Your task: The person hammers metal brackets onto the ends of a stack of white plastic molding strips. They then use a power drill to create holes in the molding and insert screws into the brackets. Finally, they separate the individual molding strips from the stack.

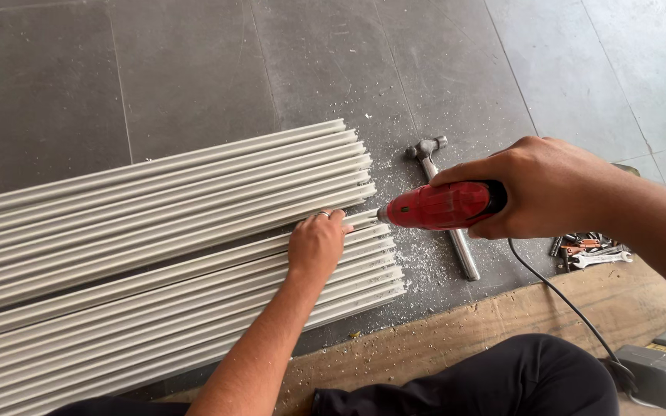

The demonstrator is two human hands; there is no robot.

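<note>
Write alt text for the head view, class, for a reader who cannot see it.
The right hand aims a red drill at the end of a grey strip that the left hand presses down among many strips on a grey floor. A hammer and spanners lie nearby.

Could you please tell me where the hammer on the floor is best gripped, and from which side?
Grip the hammer by the lower end of its metal handle, coming from the near side. That end lies bare on the floor, while the red drill in the right hand crosses over the upper shaft.
</note>
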